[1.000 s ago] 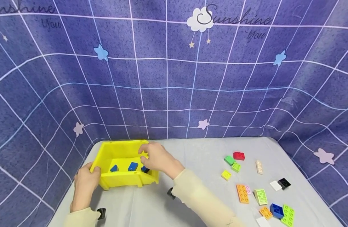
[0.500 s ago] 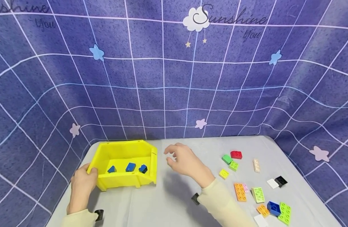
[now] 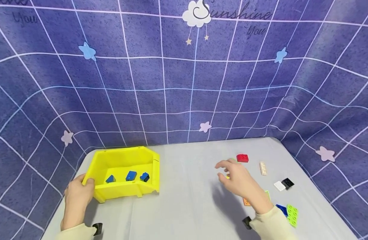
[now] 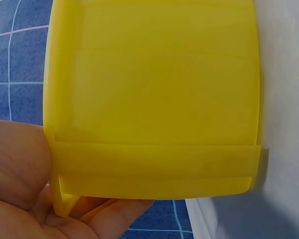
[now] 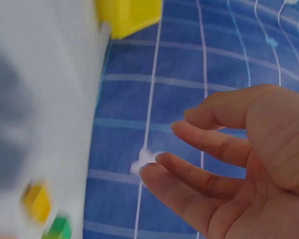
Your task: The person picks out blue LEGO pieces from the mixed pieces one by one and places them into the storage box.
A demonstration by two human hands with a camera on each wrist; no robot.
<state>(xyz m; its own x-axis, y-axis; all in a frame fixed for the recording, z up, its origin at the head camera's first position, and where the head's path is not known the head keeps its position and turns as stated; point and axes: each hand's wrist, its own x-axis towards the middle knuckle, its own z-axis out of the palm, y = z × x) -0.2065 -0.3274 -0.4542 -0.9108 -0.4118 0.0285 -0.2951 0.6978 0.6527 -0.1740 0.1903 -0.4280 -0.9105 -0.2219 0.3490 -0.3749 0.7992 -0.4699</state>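
Observation:
At the left of the table stands a yellow bin (image 3: 121, 191). My left hand (image 3: 79, 193) grips its left rim, with the thumb over the edge; the left wrist view shows the bin's outer wall (image 4: 157, 94) filling most of the picture. Inside lie a blue sloped brick (image 3: 110, 179), a blue brick (image 3: 131, 175) and a dark blue brick (image 3: 145, 176). My right hand (image 3: 240, 180) is above the table, nearest the loose bricks on the right. Its fingers are relaxed and apart, and the right wrist view shows nothing between them. This hand partly hides some bricks.
Loose bricks lie on the right: red (image 3: 242, 158), beige (image 3: 263, 168), white (image 3: 279, 186), black (image 3: 288, 183), lime (image 3: 292, 215), blue (image 3: 281, 209) and orange (image 3: 246, 202). A blue curtain (image 3: 178, 103) borders the table's back and sides.
My right hand has come out of the bin and moved right, over toward the loose bricks. The left hand keeps its hold on the rim. The head view has shifted slightly right.

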